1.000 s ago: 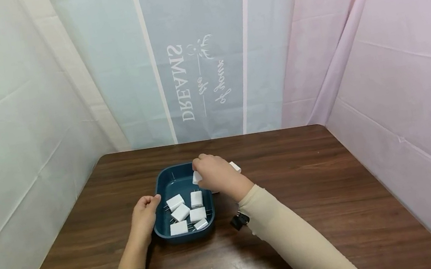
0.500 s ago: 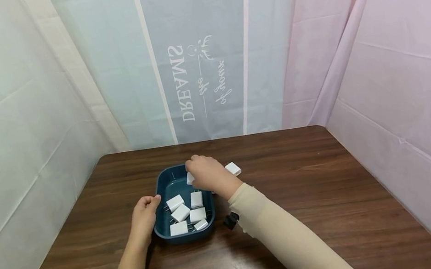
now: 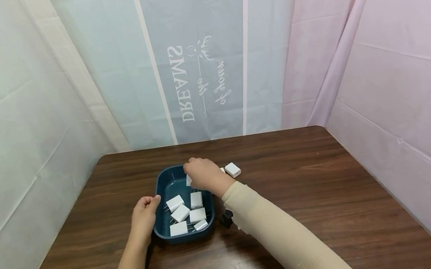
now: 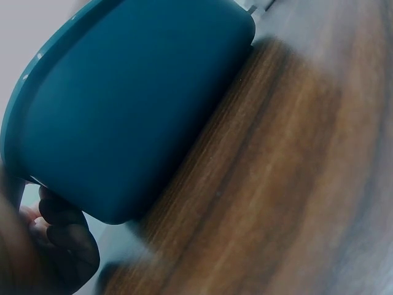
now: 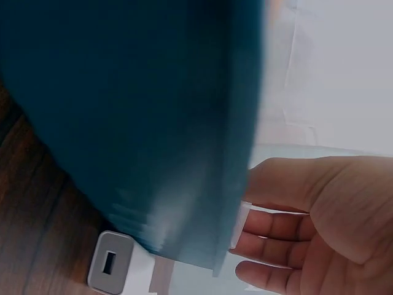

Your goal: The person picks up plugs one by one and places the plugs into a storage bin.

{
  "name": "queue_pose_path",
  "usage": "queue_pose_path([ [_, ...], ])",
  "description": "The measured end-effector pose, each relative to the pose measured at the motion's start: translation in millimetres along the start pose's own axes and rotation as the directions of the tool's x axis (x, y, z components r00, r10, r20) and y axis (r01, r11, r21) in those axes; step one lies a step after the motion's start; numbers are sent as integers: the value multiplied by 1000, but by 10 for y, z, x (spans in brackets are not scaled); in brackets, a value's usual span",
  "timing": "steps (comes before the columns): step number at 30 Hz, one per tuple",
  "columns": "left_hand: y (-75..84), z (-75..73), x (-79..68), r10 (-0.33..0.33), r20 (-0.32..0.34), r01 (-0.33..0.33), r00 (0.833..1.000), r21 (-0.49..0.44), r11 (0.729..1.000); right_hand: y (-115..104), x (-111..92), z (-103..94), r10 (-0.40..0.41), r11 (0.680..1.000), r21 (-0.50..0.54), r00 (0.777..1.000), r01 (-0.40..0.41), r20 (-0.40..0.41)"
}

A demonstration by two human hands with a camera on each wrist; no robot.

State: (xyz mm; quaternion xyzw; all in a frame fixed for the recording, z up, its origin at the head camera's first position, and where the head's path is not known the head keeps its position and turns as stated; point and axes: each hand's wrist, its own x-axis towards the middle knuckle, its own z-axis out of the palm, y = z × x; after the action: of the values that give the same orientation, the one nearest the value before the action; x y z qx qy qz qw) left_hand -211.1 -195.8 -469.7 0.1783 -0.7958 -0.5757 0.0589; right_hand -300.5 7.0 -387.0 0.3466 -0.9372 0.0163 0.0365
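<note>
A dark blue tray (image 3: 174,188) stands on the table with several white charger plugs (image 3: 180,213) lying in its near half. My left hand (image 3: 143,215) pinches the tray's left rim; in the left wrist view its curled fingers (image 4: 70,246) sit against the tray's outer wall. Over the far right part of the tray, my right hand (image 3: 204,174) holds another white charger plug (image 3: 188,181), mostly covered by the fingers. The right wrist view shows the right hand (image 5: 325,221) behind the tray's rim, with only a sliver of the plug visible.
To the right of the tray, a white charger plug (image 3: 232,169) lies on the brown wooden table (image 3: 292,197), with part of another beside it behind the right wrist. Fabric curtains (image 3: 204,57) enclose the table at the back and sides.
My right hand has moved left with the charger plug, further over the tray, uncovering more of the plugs on the table. The left hand and the tray have stayed put.
</note>
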Motion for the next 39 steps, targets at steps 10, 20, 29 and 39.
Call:
queue_pose_path([
  [10,4,-2,-10,-7,7,7,1000,2,1000,-3,53,120,0,1000,-9,1000,0,5],
  [20,-6,10,-6,-11,7,11,1000,-8,1000,2,129,206,22,999,-43,1000,-22,4],
  [29,-15,-3,7,-14,15,14,1000,-7,1000,-19,168,251,25,997,-68,999,-22,38],
  [39,-9,0,10,-20,13,20,1000,-2,1000,-34,179,301,12,994,-106,999,-7,46],
])
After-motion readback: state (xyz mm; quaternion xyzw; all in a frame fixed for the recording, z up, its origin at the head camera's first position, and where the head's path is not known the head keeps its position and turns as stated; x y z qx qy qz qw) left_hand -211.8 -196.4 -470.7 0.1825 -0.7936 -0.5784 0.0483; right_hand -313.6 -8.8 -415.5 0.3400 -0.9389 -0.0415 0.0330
